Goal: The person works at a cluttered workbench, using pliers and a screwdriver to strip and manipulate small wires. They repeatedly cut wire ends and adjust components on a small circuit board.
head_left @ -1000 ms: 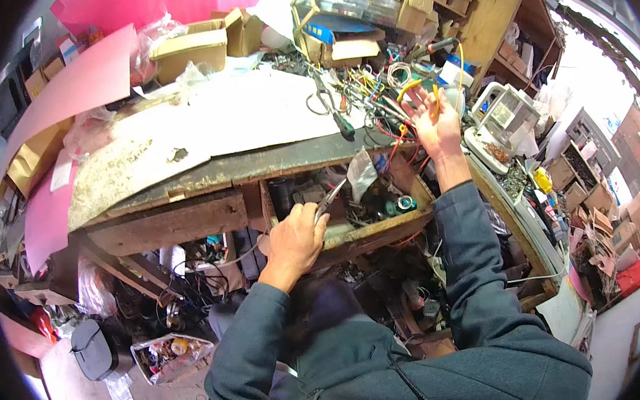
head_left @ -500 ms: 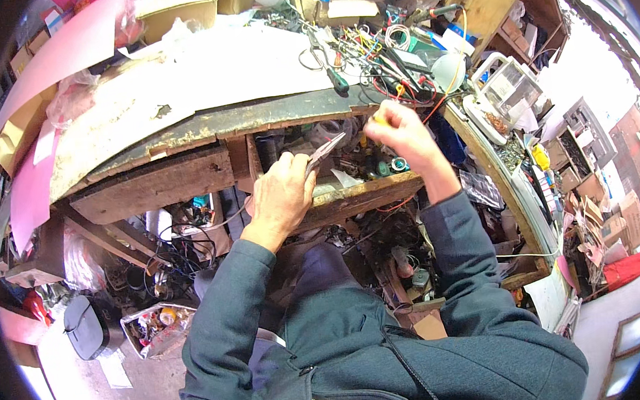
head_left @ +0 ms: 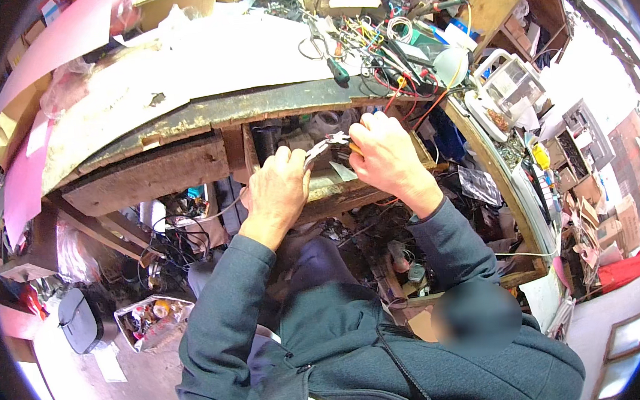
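Both grips are clamped: over the drawer at the worktop's front edge, I have the left hand closed on pliers, the right hand on a yellow-handled tool, probably angled inward so tips can meet.

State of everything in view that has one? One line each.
Left hand: closed on pliers
Right hand: closed on yellow-handled tool
Pliers: tip close to yellow-handled tool; contact unclear
Yellow-handled tool: mostly hidden, open or shut unclear
Drawer: pulled open, cluttered
Floor box: open-topped, filled
Green-handled tool: lying on bench
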`<state>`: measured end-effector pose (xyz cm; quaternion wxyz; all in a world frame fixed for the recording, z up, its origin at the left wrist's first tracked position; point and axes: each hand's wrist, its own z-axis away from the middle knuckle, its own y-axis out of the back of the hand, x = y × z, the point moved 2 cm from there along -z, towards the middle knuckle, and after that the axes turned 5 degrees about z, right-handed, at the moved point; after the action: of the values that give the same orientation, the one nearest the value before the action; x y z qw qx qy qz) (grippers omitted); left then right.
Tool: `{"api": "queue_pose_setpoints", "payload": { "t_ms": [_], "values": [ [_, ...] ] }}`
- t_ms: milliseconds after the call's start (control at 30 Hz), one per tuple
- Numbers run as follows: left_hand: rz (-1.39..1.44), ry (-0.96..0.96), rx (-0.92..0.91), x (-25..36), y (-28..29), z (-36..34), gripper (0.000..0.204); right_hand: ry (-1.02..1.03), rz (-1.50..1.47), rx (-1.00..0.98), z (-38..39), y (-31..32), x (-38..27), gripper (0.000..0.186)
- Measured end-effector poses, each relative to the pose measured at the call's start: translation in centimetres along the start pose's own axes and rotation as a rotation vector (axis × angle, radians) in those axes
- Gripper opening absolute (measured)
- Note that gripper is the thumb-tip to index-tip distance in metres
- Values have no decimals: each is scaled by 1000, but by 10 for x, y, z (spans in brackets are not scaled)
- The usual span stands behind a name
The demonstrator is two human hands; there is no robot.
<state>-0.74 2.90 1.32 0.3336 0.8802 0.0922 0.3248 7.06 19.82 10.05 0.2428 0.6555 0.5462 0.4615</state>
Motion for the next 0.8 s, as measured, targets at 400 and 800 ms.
{"api": "queue_pose_setpoints", "payload": {
  "t_ms": [400, 800],
  "values": [
    [-15, -11, 35, -4, -2, 3, 18, -36, -78, 25, 2, -25, 3, 8],
    [71, 39, -45, -6, -1, -1, 20, -290, -395, -39, 9, -39, 13, 18]
  ]
}}
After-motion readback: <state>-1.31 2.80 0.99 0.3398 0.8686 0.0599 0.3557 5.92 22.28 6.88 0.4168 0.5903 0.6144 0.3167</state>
